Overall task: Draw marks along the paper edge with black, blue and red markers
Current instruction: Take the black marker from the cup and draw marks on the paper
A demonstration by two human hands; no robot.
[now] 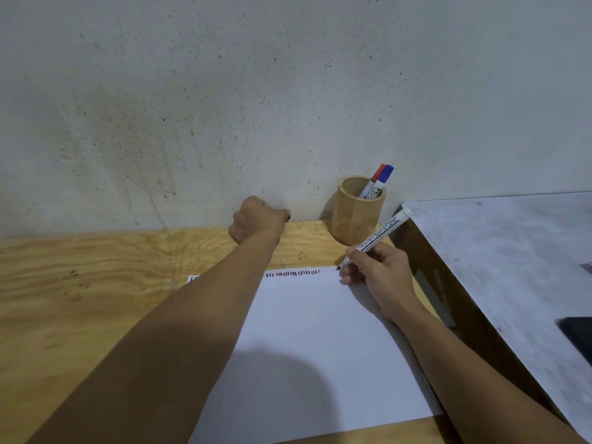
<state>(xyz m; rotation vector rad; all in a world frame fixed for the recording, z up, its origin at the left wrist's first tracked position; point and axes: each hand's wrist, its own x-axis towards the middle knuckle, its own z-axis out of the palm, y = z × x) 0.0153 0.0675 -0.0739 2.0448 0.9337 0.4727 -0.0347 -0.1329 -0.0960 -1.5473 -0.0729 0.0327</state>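
Observation:
A white sheet of paper (pixel 320 341) lies on the wooden table (pixel 96 283). Short black, blue and red marks (pixel 293 273) run along its far edge. My right hand (pixel 379 272) grips an uncapped black marker (pixel 379 234), its tip at the paper's far right corner. My left hand (pixel 258 219) is a closed fist beyond the paper, near the wall; what it holds, if anything, is hidden. My left forearm covers part of the marks. A red marker (pixel 373 179) and a blue marker (pixel 382 179) stand in a wooden cup (pixel 355 216).
A concrete wall (pixel 256 107) rises right behind the table. To the right stands a grey marbled tabletop (pixel 512 267) with a dark object (pixel 579 338) at the frame edge. A dark gap separates the two tables.

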